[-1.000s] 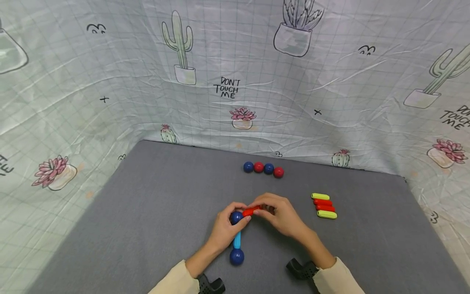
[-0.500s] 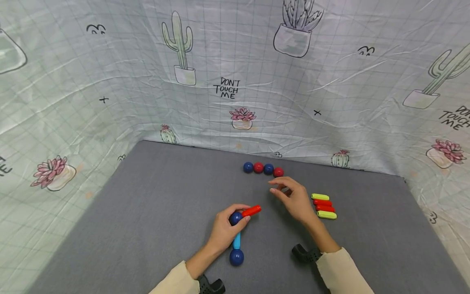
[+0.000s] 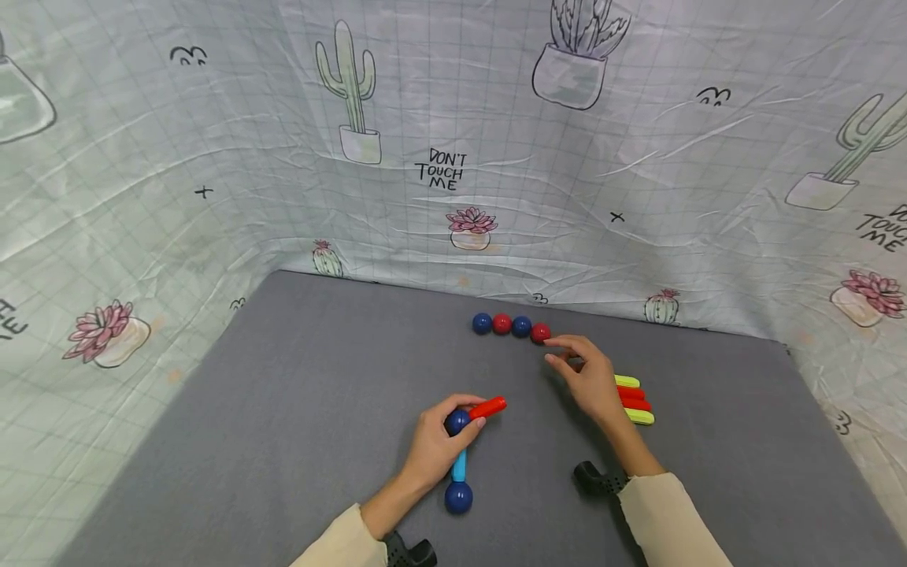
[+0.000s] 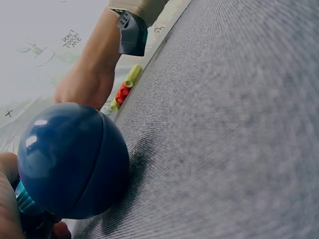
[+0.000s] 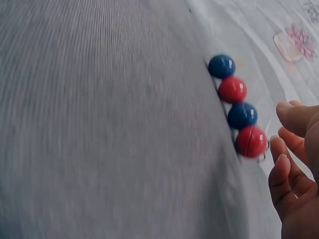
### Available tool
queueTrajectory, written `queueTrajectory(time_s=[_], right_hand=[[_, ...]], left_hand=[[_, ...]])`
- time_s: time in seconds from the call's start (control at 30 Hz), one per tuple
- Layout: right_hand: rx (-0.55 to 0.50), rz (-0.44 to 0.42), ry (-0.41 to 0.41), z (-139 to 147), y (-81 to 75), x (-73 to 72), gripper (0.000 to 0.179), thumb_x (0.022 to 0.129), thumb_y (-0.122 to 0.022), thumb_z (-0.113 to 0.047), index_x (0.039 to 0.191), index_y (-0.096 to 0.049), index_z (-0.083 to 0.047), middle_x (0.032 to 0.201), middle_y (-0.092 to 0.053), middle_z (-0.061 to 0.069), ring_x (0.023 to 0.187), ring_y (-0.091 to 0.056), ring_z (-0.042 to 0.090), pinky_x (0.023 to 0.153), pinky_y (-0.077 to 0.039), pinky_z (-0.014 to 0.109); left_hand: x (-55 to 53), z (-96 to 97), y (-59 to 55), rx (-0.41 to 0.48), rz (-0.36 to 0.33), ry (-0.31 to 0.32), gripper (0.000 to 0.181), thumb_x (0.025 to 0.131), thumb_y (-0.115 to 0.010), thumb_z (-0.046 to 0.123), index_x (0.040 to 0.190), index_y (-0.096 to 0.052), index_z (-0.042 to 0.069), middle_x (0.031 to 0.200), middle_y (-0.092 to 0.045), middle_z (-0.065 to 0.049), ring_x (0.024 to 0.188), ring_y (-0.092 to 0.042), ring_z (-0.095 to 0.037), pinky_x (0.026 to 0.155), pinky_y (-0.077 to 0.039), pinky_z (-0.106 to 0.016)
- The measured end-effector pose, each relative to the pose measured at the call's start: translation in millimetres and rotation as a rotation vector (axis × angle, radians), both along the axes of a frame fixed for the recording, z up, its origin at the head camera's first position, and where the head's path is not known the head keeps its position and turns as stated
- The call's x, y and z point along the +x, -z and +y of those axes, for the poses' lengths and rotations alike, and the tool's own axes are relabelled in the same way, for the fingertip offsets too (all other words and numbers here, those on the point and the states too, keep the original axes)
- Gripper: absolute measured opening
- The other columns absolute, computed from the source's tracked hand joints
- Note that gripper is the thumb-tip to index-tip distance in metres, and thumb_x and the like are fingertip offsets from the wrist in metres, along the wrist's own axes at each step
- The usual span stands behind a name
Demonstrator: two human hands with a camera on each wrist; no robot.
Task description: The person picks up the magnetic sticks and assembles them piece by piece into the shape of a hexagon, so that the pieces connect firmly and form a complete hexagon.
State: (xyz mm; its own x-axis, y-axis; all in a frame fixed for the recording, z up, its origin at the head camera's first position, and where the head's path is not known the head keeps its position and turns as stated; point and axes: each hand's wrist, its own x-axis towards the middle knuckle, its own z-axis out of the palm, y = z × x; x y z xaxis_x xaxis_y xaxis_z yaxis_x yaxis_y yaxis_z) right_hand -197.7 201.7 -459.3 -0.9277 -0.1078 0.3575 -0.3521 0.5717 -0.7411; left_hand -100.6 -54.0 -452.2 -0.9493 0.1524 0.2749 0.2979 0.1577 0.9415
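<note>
My left hand (image 3: 434, 442) grips a joined piece around its upper blue ball (image 3: 457, 422), thumb and fingers on either side. A red rod (image 3: 489, 407) sticks out from that ball to the right. Toward me, a light blue rod (image 3: 459, 466) links it to a second blue ball (image 3: 458, 497), which looms large in the left wrist view. My right hand (image 3: 590, 383) holds nothing; its fingers are loosely bent beside the red ball (image 3: 541, 333) at the right end of a row. The right wrist view shows a gap between fingertips and that red ball (image 5: 251, 141).
The row continues leftward with a blue ball (image 3: 521, 326), a red ball (image 3: 501, 324) and another blue ball (image 3: 482, 323). Yellow-green rods (image 3: 640, 417) and red rods (image 3: 635, 405) lie behind my right wrist on the grey tabletop (image 3: 340, 378). A printed curtain (image 3: 397, 213) hangs behind.
My right hand has let go of the red rod and moved right and away from me, toward the row of balls. My left hand has kept its grip in place.
</note>
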Motion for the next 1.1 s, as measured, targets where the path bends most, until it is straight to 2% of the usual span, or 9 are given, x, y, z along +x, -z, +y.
queueTrajectory(time_s=[0.13, 0.3, 0.57, 0.83, 1.1], right_hand=[[0.027, 0.012, 0.030, 12, 4.1, -3.0, 0.025, 0.089, -0.070, -0.018, 0.113, -0.069, -0.010, 0.113, -0.061, 0.003, 0.083, -0.055, 0.015, 0.066, -0.046, 0.023], [0.045, 0.023, 0.045, 13, 3.9, -9.5, 0.028, 0.087, -0.072, -0.016, 0.114, -0.068, -0.010, 0.109, -0.062, 0.008, 0.082, -0.057, 0.017, 0.065, -0.047, 0.023], [0.065, 0.029, -0.025, 3, 7.7, -23.0, 0.041, 0.084, -0.074, -0.010, 0.124, -0.063, -0.010, 0.124, -0.057, 0.009, 0.081, -0.059, 0.020, 0.063, -0.046, 0.027], [0.125, -0.003, -0.088, 1, 11.3, -29.8, 0.048, 0.083, -0.075, -0.008, 0.129, -0.060, -0.009, 0.135, -0.050, 0.010, 0.080, -0.057, 0.020, 0.068, -0.045, 0.032], [0.156, -0.018, -0.067, -1, 12.9, -29.4, 0.041, 0.082, -0.076, -0.010, 0.122, -0.065, -0.013, 0.118, -0.056, 0.010, 0.077, -0.054, 0.019, 0.066, -0.043, 0.034]], left_hand=[[-0.3, 0.6, 0.7, -0.005, -0.011, 0.001, 0.023, 0.086, -0.070, 0.003, 0.109, -0.068, 0.005, 0.102, -0.068, -0.006, 0.087, -0.058, -0.016, 0.081, -0.045, -0.030], [-1.3, -0.2, 1.1, -0.014, -0.001, -0.004, 0.023, 0.086, -0.070, 0.003, 0.109, -0.068, 0.005, 0.098, -0.068, -0.006, 0.085, -0.059, -0.015, 0.080, -0.045, -0.030], [-0.2, -0.2, -0.5, -0.018, -0.019, 0.005, 0.022, 0.087, -0.070, 0.005, 0.109, -0.068, 0.005, 0.102, -0.068, -0.006, 0.084, -0.058, -0.016, 0.079, -0.045, -0.029], [0.6, 0.8, -0.9, -0.022, -0.016, 0.011, 0.022, 0.087, -0.070, 0.005, 0.109, -0.067, 0.005, 0.101, -0.068, -0.007, 0.083, -0.058, -0.017, 0.078, -0.044, -0.029], [0.6, 0.7, -0.4, -0.021, -0.024, 0.009, 0.023, 0.087, -0.070, 0.004, 0.109, -0.067, 0.005, 0.100, -0.068, -0.007, 0.083, -0.058, -0.017, 0.078, -0.044, -0.030]])
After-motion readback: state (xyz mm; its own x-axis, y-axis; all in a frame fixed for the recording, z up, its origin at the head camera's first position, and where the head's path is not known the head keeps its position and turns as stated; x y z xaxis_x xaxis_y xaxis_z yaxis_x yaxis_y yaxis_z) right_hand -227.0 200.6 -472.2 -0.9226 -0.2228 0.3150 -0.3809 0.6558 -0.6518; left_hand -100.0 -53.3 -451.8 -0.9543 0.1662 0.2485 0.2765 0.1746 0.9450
